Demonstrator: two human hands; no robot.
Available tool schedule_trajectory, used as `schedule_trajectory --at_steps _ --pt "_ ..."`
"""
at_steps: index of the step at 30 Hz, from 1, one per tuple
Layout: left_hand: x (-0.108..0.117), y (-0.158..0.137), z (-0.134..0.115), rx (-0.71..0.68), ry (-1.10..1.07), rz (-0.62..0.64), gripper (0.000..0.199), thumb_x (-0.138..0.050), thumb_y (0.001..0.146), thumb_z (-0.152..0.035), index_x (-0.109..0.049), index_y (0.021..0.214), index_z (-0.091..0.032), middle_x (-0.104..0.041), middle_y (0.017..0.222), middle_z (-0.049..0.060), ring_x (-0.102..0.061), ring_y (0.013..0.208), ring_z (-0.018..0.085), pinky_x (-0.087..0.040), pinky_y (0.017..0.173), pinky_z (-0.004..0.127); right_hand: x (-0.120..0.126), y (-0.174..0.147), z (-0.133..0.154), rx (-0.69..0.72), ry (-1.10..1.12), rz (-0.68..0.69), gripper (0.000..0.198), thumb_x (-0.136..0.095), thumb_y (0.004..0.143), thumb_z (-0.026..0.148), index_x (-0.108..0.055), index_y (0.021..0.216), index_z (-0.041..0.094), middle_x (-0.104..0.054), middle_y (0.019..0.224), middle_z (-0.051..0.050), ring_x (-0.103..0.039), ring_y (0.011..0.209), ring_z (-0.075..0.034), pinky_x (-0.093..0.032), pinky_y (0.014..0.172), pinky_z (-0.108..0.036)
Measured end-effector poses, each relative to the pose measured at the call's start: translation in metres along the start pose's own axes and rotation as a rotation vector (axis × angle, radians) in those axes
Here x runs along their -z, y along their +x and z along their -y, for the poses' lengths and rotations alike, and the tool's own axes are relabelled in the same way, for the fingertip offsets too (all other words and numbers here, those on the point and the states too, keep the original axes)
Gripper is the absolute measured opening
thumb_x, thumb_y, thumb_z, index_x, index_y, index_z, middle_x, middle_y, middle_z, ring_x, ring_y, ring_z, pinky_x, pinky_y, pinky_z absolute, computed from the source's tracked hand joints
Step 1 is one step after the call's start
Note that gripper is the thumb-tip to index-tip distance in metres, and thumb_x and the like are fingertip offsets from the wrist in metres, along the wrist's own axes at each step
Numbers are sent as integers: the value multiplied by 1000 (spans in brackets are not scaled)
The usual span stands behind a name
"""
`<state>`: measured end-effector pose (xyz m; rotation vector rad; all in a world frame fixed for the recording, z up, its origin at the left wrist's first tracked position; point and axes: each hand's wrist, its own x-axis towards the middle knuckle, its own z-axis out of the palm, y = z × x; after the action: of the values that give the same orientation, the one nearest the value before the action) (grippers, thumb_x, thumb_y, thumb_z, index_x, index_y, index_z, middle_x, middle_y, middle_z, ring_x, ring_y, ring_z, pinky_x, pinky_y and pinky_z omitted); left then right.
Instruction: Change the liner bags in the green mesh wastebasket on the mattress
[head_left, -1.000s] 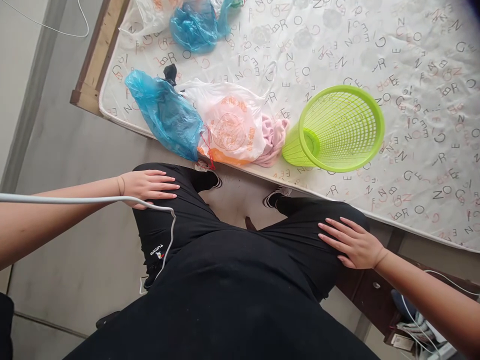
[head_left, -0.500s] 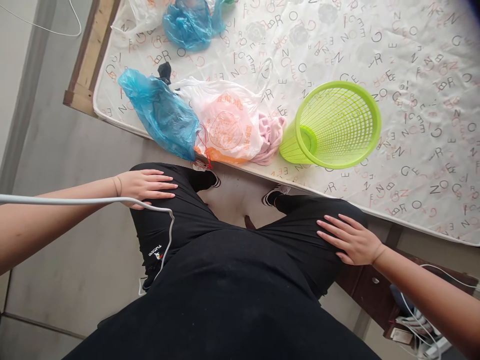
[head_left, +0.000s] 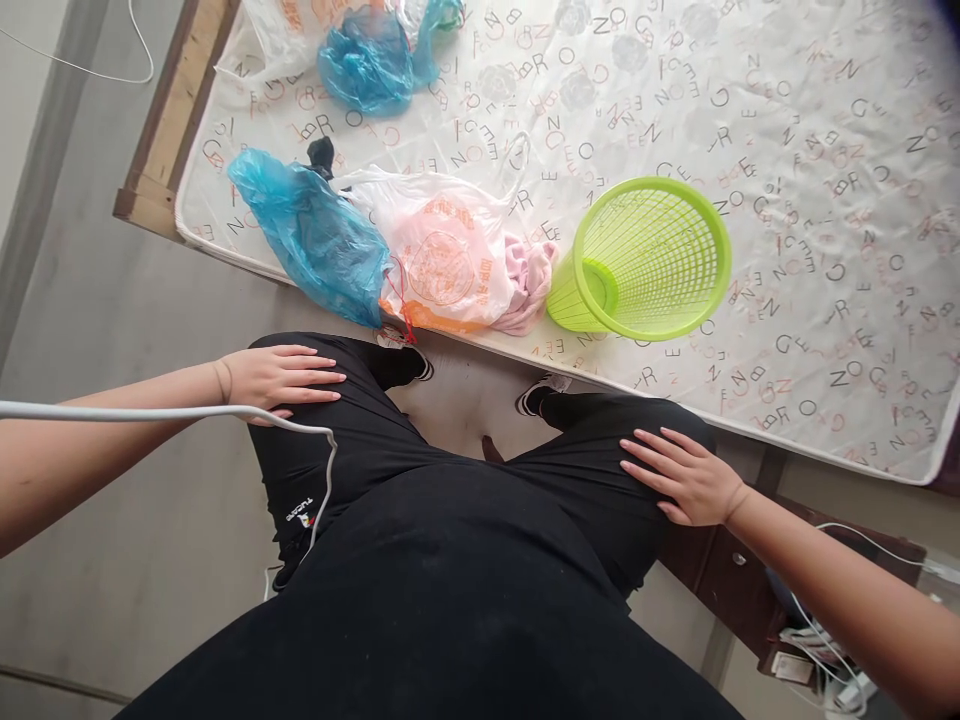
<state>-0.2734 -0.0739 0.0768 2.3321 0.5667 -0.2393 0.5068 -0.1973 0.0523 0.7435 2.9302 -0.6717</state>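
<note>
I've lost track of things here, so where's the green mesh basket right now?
In the head view, the green mesh basket sits on the mattress near its lower edge, right of centre, just right of the pink cloth.

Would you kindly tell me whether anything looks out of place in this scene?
The green basket stands on the mattress, which seems an odd spot for it. A white cable also crosses in front of the left hand; whether they touch is unclear. I see no spill or damage.

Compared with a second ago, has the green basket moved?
No: judged against the mattress, the basket keeps its place beside the pink cloth; the whole view has shifted.
</note>
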Motion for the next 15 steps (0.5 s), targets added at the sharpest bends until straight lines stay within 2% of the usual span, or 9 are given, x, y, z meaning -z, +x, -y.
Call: schedule_trajectory --at_steps 4,8,11,15 --pt "-1 -1 1 -10 54 44 57 -44 94 -35 -65 145 -22 -55 158 4 -38 154 25 -17 131 49 -3 -5 -2 -23 -12 49 68 -58 90 54 -52 155 34 -52 160 -2 -46 150 -35 -26 126 -54" --pt "-2 -2 4 -53 46 -11 55 -46 94 -34 -65 144 -24 -57 156 4 -41 152 25 -18 131 48 -4 -6 -3 -28 -4 63 68 -59 89 55 -54 153 34 -53 159 -3 -47 149 -35 -27 125 -54" --pt "0 -2 3 1 -11 -38 53 -43 96 -36 -67 141 -22 -59 154 5 -42 151 25 -19 131 48 -3 -4 -2 -32 14 38 67 -58 90 53 -53 154 34 -53 159 -3 -48 148 -35 -26 126 -53" --pt "8 -2 5 51 34 69 56 -43 95 -36 -66 141 -15 -52 160 8 -36 154 25 -19 131 47 0 0 0 -7 16 -15 68 -54 92 51 -50 157 32 -52 159 -4 -47 149 -34 -25 127 -54"
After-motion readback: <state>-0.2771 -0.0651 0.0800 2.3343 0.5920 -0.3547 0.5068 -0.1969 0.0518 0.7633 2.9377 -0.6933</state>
